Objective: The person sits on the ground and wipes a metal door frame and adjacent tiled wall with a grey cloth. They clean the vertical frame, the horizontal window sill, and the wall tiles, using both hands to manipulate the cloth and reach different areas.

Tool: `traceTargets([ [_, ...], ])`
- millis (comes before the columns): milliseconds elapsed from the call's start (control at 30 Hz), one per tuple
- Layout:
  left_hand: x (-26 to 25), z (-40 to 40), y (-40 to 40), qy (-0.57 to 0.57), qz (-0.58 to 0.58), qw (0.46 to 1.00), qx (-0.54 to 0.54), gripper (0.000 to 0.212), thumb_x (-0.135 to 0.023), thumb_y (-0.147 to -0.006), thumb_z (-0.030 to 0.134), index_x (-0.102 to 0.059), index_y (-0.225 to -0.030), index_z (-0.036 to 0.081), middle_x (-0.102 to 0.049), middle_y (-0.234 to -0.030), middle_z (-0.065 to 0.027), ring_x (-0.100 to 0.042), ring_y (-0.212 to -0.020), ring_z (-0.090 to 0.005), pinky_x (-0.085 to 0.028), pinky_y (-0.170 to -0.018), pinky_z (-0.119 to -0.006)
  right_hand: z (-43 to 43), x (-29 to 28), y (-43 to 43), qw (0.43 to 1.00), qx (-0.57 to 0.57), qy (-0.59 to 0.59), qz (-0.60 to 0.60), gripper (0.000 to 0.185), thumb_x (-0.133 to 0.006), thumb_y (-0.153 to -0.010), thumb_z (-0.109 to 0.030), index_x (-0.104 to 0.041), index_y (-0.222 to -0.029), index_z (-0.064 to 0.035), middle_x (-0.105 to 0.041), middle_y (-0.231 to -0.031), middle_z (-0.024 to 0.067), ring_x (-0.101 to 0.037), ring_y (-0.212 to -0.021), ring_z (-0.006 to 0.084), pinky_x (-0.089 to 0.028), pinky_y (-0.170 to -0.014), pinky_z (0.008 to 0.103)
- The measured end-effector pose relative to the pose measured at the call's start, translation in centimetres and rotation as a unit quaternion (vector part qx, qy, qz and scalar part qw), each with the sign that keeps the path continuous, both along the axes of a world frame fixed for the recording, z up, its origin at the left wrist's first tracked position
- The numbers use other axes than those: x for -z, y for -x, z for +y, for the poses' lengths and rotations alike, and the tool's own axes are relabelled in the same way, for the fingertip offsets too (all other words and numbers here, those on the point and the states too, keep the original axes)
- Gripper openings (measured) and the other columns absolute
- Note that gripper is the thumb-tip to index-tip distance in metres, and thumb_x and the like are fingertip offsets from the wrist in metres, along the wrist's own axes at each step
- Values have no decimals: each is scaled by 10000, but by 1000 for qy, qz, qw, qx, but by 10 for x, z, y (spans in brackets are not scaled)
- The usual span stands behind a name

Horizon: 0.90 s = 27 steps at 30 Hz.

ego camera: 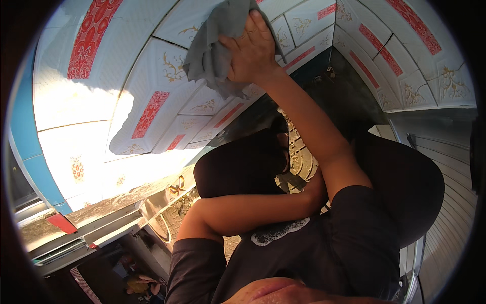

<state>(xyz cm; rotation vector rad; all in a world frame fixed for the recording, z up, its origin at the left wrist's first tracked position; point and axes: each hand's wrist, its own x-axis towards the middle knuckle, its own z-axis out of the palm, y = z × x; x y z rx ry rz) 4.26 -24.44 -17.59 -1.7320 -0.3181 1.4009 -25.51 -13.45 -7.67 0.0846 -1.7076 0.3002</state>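
Note:
My right hand [252, 53] presses a grey cloth [207, 49] flat against a tiled wall [148, 72]. Its thumb is spread to the left and its fingers point up the wall. Loose folds of the cloth hang below and left of the palm. The white tiles under and around it carry red patterned panels and gold scrollwork. Across my body lies my left forearm. Its wrist bends up behind my right forearm, where my left hand [317, 184] is mostly hidden, so its fingers cannot be made out.
A second tiled wall [410, 53] meets the first in a corner, above a dark band. My bent knees are close to the wall. Patterned paving [300, 152] shows between them. At right stands a ribbed panel [448, 182]. A sliding-door track [87, 235] runs at lower left.

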Motion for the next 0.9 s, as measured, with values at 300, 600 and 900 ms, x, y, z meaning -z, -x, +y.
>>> traceTargets([
  [300, -30, 11, -2, -40, 164, 959, 229, 694, -271, -1072, 591, -262, -1624, 170, -288, -1677, -50, -262, -1534, -267, -195, -1252, -421, 2, -56, 7, 939, 1, 331, 93, 574, -623, -849, -366, -562, -1324, -50, -555, -1350, 202, -458, -1354, 437, -242, -1219, 536],
  [600, -46, 28, 3, -24, 317, 855, 409, 733, -277, -1058, 634, -275, -1614, 156, -298, -1669, -71, -258, -1533, -279, -199, -1253, -430, 76, -27, -2, 989, -21, 122, 74, 390, -654, -838, -223, -672, -1202, -84, -669, -1047, 155, -591, -1190, 401, -364, -1149, 516],
  [900, -42, 35, 0, -21, 298, 855, 424, 663, -314, -1041, 612, -297, -1522, 155, -316, -1572, -71, -276, -1440, -279, -213, -1182, -431, -25, -95, -14, 993, -56, 102, 33, 479, -690, -843, -368, -664, -1272, -157, -582, -1398, 38, -452, -1414, 245, -262, -1228, 479],
])
